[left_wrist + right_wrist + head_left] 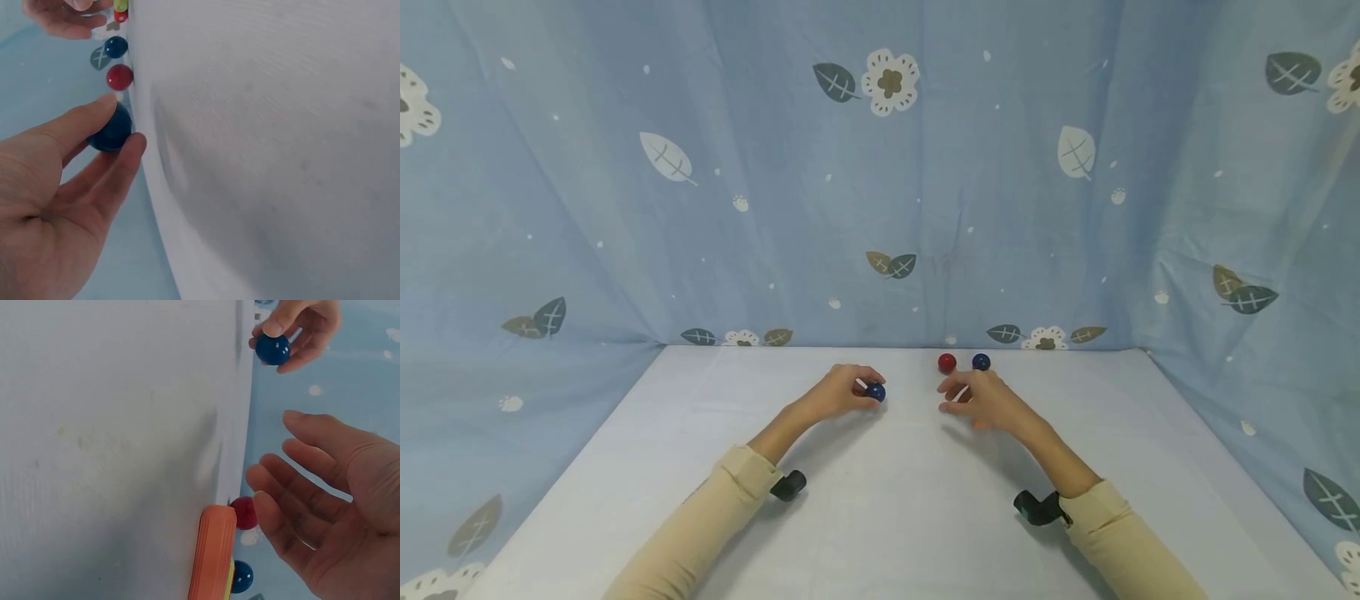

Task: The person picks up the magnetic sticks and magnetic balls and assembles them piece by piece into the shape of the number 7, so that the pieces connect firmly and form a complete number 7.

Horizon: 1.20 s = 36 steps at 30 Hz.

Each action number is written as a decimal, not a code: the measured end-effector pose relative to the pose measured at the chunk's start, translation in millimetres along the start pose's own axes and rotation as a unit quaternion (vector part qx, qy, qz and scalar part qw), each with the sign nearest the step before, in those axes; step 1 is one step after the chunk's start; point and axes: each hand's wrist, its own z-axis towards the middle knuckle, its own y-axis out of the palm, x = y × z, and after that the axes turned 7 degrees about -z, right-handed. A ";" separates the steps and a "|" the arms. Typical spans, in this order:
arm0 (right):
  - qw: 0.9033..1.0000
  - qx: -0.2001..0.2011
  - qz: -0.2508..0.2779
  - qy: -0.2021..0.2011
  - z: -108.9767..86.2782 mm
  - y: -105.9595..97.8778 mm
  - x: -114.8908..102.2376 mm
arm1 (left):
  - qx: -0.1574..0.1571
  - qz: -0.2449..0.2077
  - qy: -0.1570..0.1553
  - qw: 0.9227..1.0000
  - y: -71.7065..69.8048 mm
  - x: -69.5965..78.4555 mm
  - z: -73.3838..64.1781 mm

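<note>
A glossy blue ball is pinched between the thumb and fingertips of my left hand, just over the table. My right hand is empty, its fingers spread and loosely bent, as the right wrist view shows. Beyond it a red ball and a second blue ball rest near the table's back edge. An orange ridged piece with a yellow part lies by the right hand, mostly hidden under it in the head view; its kind is unclear.
The white tabletop ends at the back against a hanging blue curtain with leaves and flowers, which also runs along both sides. Dark wrist-worn devices sit by both beige cuffs.
</note>
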 end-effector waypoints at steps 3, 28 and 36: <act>1.000 -0.004 -0.004 -0.006 -0.7 0.7 -1.6 | -0.001 0.000 -0.004 1.000 -1.9 -1.0 -3.9; 0.996 -0.033 -0.001 -0.077 -10.6 6.3 -6.7 | 0.001 -0.002 -0.006 1.000 -4.7 -7.0 -24.1; 0.996 -0.050 0.004 -0.068 -14.6 8.0 -6.5 | 0.000 0.001 -0.006 1.000 -4.9 -9.5 -25.6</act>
